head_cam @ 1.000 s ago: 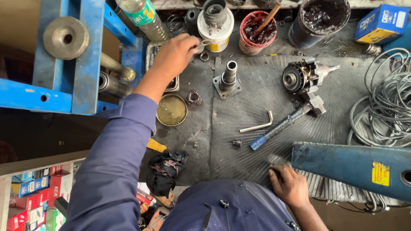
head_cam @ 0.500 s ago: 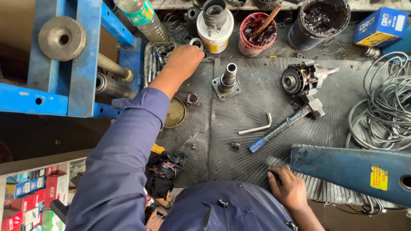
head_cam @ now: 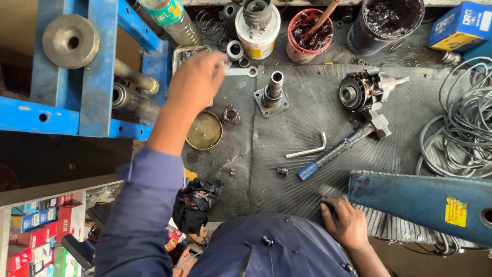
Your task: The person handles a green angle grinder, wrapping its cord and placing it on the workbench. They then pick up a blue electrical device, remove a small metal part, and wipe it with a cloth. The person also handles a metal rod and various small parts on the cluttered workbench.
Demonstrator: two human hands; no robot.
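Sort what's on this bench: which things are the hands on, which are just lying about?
In hand:
left hand over the metal tray, beside the spanner
right hand resting on the mat

Lying about:
flanged shaft
hex key
hammer
brass lid
rag
grease tubs

My left hand point(head_cam: 197, 82) reaches out over a small metal tray point(head_cam: 180, 53) of parts at the bench's far left, fingers curled, blurred. My right hand point(head_cam: 344, 221) rests flat on the ribbed rubber mat point(head_cam: 307, 123) near me, empty.
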